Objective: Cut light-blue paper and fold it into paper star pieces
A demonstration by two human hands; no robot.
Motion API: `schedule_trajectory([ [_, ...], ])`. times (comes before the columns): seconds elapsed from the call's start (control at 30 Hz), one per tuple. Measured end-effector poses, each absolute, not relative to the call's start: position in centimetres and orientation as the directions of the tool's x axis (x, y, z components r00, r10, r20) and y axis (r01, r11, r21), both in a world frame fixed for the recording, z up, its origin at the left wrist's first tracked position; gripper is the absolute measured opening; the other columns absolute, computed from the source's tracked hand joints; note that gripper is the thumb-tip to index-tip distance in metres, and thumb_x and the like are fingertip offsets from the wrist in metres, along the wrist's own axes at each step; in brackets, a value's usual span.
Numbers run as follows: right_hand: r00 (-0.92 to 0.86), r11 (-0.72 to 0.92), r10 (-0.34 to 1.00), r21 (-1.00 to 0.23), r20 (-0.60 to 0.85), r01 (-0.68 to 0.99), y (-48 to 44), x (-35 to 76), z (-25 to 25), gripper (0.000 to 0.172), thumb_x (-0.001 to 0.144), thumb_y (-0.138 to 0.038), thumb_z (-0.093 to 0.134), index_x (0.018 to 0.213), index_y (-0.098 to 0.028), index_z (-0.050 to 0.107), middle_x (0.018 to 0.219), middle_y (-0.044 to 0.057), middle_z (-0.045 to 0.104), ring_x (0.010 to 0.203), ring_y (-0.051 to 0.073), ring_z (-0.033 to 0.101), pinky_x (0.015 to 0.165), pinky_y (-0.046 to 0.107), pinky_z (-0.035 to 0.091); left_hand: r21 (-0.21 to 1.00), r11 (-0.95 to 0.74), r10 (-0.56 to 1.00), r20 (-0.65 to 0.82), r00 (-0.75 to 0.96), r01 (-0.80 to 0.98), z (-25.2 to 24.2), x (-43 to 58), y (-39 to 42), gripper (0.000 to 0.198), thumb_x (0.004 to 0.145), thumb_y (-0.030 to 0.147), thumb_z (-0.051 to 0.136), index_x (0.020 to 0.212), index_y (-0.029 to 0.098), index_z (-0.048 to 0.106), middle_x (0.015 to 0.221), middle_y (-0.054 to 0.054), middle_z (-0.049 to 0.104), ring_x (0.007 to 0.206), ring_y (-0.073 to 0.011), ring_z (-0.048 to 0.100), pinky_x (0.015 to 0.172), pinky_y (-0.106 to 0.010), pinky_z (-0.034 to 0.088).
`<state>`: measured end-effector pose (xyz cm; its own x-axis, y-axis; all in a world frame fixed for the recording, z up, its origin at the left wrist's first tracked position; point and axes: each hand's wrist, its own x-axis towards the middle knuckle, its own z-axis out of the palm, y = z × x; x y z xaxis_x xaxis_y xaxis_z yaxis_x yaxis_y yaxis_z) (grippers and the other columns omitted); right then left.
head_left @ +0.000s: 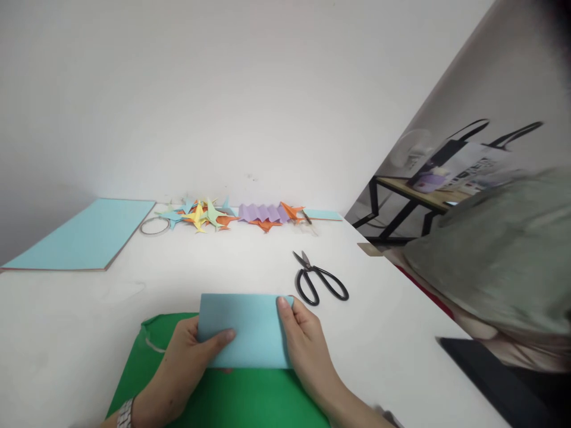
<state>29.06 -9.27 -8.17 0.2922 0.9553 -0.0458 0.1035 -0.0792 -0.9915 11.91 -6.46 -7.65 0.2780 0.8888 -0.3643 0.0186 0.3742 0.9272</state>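
A light blue rectangle of paper [254,333] is held between my two hands, its long side running left to right. My left hand [185,356] grips its left end, thumb lying on the front face and fingers behind. At the upper right corner, my right hand [307,345] pinches the sheet with the thumb on top. Below the paper lies a green sheet or cloth [250,398], partly covered by my forearms. Black-handled scissors [311,273] rest on the white table beyond my right hand, blades slightly apart.
A stack of light blue paper [84,235] lies at the back left. Near it are a roll of tape [154,226], several folded paper shapes [200,215] and a pleated purple paper [261,213]. A person in a grey-green garment [499,249] is at the right.
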Motion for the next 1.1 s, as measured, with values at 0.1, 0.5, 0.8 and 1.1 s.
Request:
schedule_trajectory([
  [0.1, 0.329, -0.105, 0.943, -0.984, -0.053, 0.142, -9.3, 29.1, -8.3, 0.043, 0.082, -0.056, 0.040, 0.060, -0.020, 0.031, 0.056, -0.006, 0.030, 0.052, 0.010, 0.028, 0.045, 0.022, 0.026, 0.930, 0.368, 0.888, -0.351, 0.296, -0.001, -7.7, 12.0, -6.6, 0.029, 0.060, 0.040, 0.071, 0.062, 0.012, 0.062, 0.051, 0.001, 0.054, 0.048, -0.0113, 0.047, 0.045, -0.024, 0.046],
  [0.5, 0.356, -0.057, 0.933, -0.960, 0.046, 0.272, -9.3, 29.1, -8.3, 0.044, 0.081, -0.057, 0.042, 0.057, -0.021, 0.035, 0.054, -0.004, 0.032, 0.050, 0.011, 0.031, 0.045, 0.024, 0.028, 0.940, 0.337, 0.893, -0.340, 0.294, 0.063, -7.5, 11.9, -7.0, 0.031, 0.062, 0.041, 0.068, 0.056, 0.013, 0.057, 0.048, 0.002, 0.048, 0.045, -0.0102, 0.042, 0.043, -0.022, 0.036],
  [0.8, 0.245, -0.131, 0.958, -0.988, -0.148, -0.084, -9.3, 29.1, -7.6, 0.034, 0.074, -0.050, 0.059, 0.065, -0.018, 0.050, 0.056, -0.004, 0.046, 0.051, 0.011, 0.041, 0.048, 0.023, 0.035, 0.964, 0.165, 0.953, -0.210, 0.217, 0.209, -8.2, 11.3, -6.6, 0.029, 0.068, 0.041, 0.062, 0.054, 0.015, 0.057, 0.050, 0.002, 0.048, 0.050, -0.0109, 0.038, 0.047, -0.021, 0.030],
  [1.1, -0.052, -0.327, 0.940, -0.850, -0.337, -0.412, -9.7, 27.8, -6.8, 0.033, 0.051, -0.028, 0.081, 0.076, -0.012, 0.067, 0.068, 0.008, 0.069, 0.064, 0.023, 0.063, 0.070, 0.039, 0.048, 0.868, -0.244, 0.963, 0.162, 0.217, 0.433, -6.9, 10.8, -6.8, 0.034, 0.070, 0.034, 0.061, 0.041, 0.018, 0.052, 0.042, 0.003, 0.040, 0.043, -0.0097, 0.034, 0.045, -0.022, 0.029],
])
